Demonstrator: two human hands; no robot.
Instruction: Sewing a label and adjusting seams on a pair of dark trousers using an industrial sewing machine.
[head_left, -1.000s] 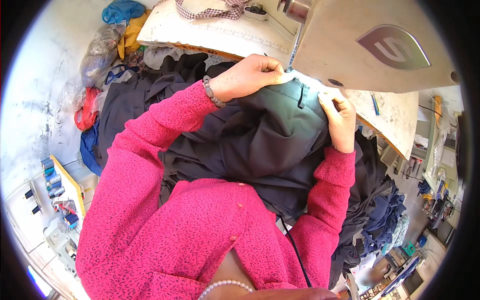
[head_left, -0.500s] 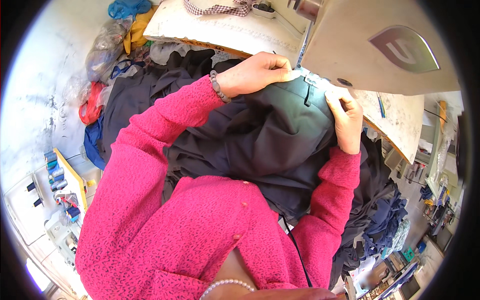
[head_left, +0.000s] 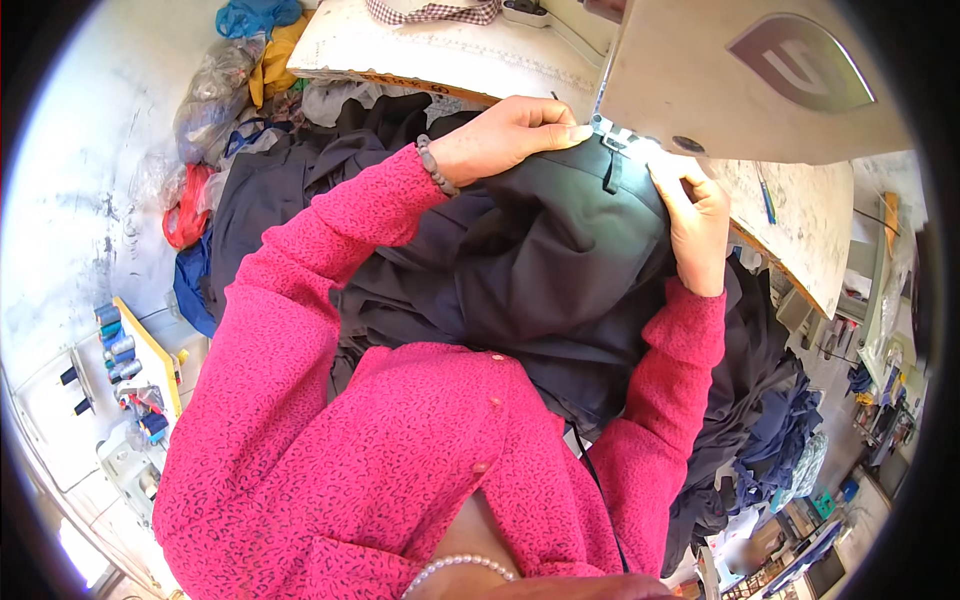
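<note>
Dark grey folded garment (head_left: 560, 250) lay pinched under the beige sewing machine (head_left: 740, 80) by left hand (head_left: 505, 140) and right hand (head_left: 690, 215), its seam apparently barely begun.

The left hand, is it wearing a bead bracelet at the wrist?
Yes, the left hand has a bead bracelet around its wrist while it presses on the dark garment.

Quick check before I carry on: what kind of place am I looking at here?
Most likely a garment sewing workshop. Both hands press dark folded fabric under the head of a grey industrial sewing machine, heaps of dark blue cloth lie around, and blue thread spools stand on a yellow-edged rack.
</note>
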